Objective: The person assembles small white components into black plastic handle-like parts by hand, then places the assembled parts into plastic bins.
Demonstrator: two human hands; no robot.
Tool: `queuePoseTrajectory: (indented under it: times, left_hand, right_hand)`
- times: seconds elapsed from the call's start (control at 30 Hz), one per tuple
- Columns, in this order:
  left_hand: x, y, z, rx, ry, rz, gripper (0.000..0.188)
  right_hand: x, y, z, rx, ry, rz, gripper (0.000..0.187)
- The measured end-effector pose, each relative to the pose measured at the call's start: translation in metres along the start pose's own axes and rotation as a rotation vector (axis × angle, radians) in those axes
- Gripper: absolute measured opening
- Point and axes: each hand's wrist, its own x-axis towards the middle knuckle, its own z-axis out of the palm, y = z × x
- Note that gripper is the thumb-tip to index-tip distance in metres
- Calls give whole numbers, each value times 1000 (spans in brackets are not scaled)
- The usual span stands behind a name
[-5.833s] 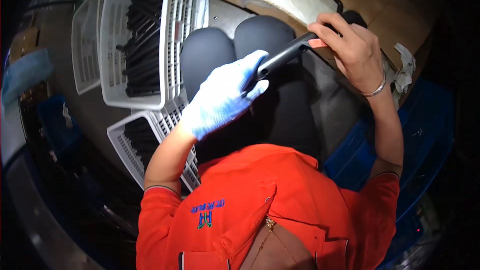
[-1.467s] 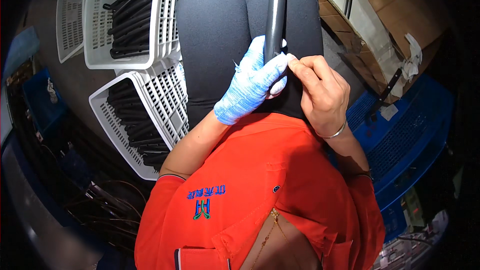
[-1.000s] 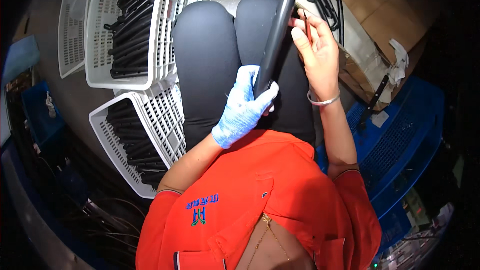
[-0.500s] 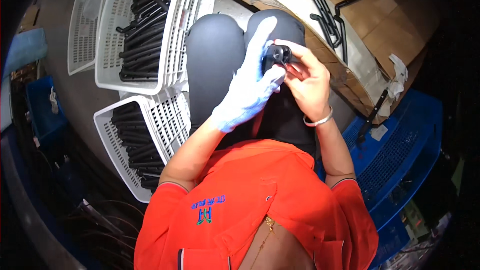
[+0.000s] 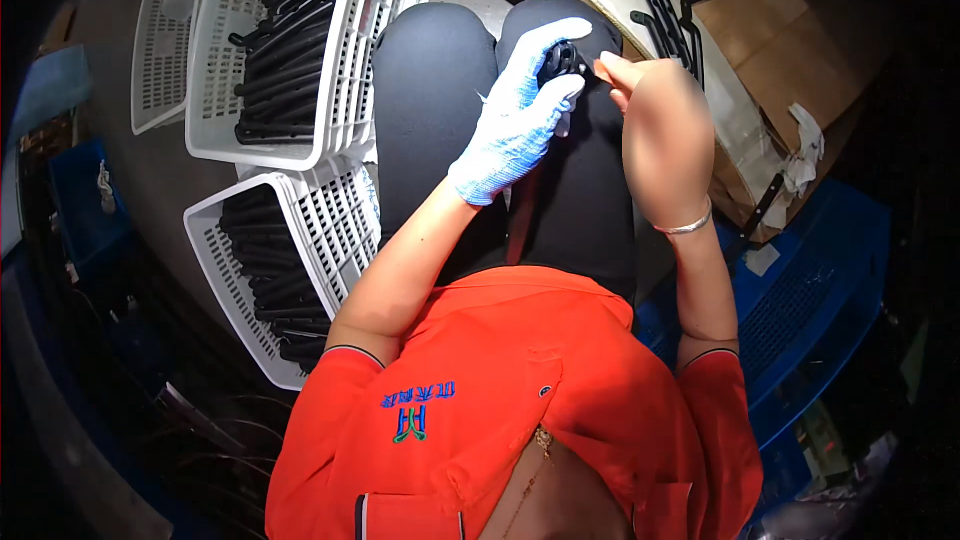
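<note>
My left hand, in a pale blue-white knit glove, is closed around a black part above my knees. That part is seen nearly end-on, with a rounded end; the rest of it is hidden by the glove. Just right of it is my bare right hand, with a bracelet at the wrist. Its thumb and fingertips are pinched together close to the black part. Whatever they hold, if anything, is too small to make out, and most of this hand is blurred.
White baskets of black rods stand at the left, an upper one and a lower one. Several bent black rods lie on the cardboard-covered surface at the right. Near its edge are a knife and a blue crate.
My right hand has moved right, away from the black part it was touching. My left hand, still holding that part, has shifted slightly up.
</note>
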Motion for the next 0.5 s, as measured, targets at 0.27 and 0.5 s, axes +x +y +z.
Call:
queuePoseTrajectory:
  times: [0.27,0.5]
  left_hand:
    - [2,-4,0,-48,-12,-40,35]
    - [5,-6,0,-25,-9,-41,30]
  right_hand:
    - [6,5,-8,-145,-136,-178,42]
    - [9,5,-7,-165,-135,-203,49]
